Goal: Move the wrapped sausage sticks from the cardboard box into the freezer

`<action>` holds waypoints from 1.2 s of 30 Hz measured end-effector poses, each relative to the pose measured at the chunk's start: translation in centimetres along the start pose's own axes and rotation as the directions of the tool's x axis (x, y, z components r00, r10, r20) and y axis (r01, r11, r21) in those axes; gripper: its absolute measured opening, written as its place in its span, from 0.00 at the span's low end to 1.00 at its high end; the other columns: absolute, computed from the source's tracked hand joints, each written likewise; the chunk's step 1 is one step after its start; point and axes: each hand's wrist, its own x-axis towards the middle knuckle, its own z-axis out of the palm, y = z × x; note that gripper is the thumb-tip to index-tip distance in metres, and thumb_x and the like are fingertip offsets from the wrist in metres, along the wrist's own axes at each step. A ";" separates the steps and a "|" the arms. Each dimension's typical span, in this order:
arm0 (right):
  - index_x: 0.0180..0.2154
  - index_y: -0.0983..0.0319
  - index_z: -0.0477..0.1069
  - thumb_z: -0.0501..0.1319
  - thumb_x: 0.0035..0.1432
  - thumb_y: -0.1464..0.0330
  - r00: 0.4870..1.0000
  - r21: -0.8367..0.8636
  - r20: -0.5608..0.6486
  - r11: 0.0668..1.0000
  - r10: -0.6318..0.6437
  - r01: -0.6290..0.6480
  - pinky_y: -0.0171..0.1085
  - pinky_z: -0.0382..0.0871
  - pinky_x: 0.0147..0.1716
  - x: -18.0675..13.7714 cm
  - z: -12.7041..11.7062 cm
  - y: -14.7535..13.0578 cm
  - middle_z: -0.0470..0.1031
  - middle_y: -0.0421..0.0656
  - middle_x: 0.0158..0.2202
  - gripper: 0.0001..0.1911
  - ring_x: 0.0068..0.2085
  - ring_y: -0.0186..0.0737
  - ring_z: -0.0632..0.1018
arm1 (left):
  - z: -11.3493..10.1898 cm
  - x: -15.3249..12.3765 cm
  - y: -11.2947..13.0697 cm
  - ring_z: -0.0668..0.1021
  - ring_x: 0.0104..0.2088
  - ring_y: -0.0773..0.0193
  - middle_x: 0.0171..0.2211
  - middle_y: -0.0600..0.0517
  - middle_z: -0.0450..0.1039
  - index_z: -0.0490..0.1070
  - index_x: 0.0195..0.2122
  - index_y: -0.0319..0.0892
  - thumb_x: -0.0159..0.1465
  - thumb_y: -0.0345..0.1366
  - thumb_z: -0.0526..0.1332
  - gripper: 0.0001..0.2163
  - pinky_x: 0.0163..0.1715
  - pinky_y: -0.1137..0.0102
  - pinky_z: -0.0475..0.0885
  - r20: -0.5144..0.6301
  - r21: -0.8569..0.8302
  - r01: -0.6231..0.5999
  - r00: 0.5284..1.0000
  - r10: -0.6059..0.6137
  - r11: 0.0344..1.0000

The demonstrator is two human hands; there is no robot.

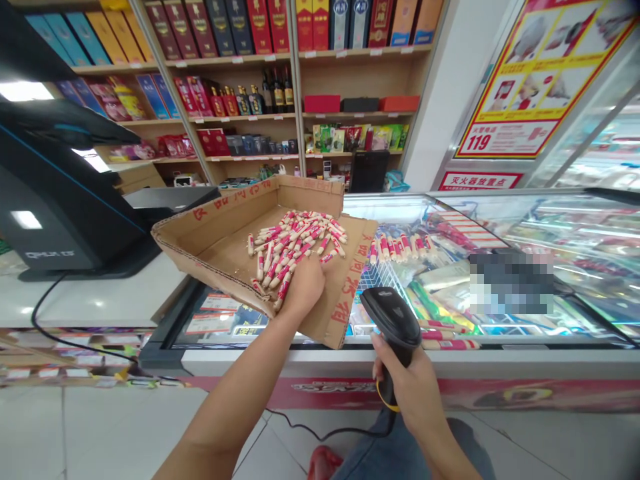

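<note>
My left hand [306, 283] is curled in the open cardboard box [220, 243], at the near edge of a heap of small wrapped sausages [295, 243]. They are pale with pink labels. One sausage [283, 289] lies along the hand's left side and seems gripped, though my fingertips are hidden. The box rests on the glass top of a chest freezer, one flap folded flat to the right. Lower right, my right hand [407, 373] is wrapped around the handle of a black barcode scanner [393, 317], held upright with its head over the freezer's front edge.
More sausages [400, 247] lie in a row right of the box, and several [450, 344] by the freezer's front rim [320, 363]. A scanner cord [325, 438] hangs below. A black checkout terminal [65, 193] stands left; stocked shelves [235, 60] line the back.
</note>
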 end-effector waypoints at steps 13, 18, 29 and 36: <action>0.29 0.61 0.68 0.65 0.53 0.51 0.997 0.016 -0.042 0.998 -0.065 0.066 0.32 0.63 0.18 0.1 -1.6 -0.7 0.68 0.35 0.14 0.20 0.17 0.34 0.69 | -2.0 0.6 5.8 0.61 0.18 0.74 0.20 0.57 0.60 0.58 0.25 0.41 0.60 0.28 0.56 0.09 0.19 0.77 0.54 0.455 -0.890 0.429 0.855 0.251 0.152; 0.31 0.61 0.68 0.66 0.52 0.52 0.994 0.049 -0.096 0.997 -0.057 0.061 0.32 0.63 0.17 0.0 -2.4 -1.0 0.68 0.34 0.13 0.19 0.16 0.34 0.69 | -1.8 0.5 6.6 0.60 0.18 0.74 0.20 0.59 0.58 0.56 0.27 0.42 0.59 0.35 0.62 0.12 0.17 0.77 0.51 0.585 -0.780 0.625 0.709 0.394 0.032; 0.31 0.63 0.72 0.67 0.52 0.53 0.988 0.029 -0.144 0.998 -0.050 0.055 0.33 0.63 0.18 0.3 -3.0 -0.1 0.69 0.36 0.14 0.19 0.17 0.35 0.70 | -0.2 -0.4 5.4 0.59 0.21 0.74 0.23 0.58 0.59 0.56 0.29 0.42 0.61 0.47 0.62 0.17 0.21 0.77 0.52 0.514 -0.849 0.487 0.665 0.542 0.208; 0.31 0.63 0.71 0.67 0.52 0.54 0.984 -0.030 -0.170 0.998 -0.059 0.055 0.34 0.64 0.19 0.1 -3.2 0.3 0.69 0.36 0.15 0.18 0.18 0.35 0.70 | 0.0 -0.9 5.8 0.55 0.21 0.72 0.21 0.59 0.54 0.56 0.28 0.42 0.63 0.48 0.60 0.17 0.21 0.75 0.50 0.485 -0.874 0.398 0.679 0.550 0.279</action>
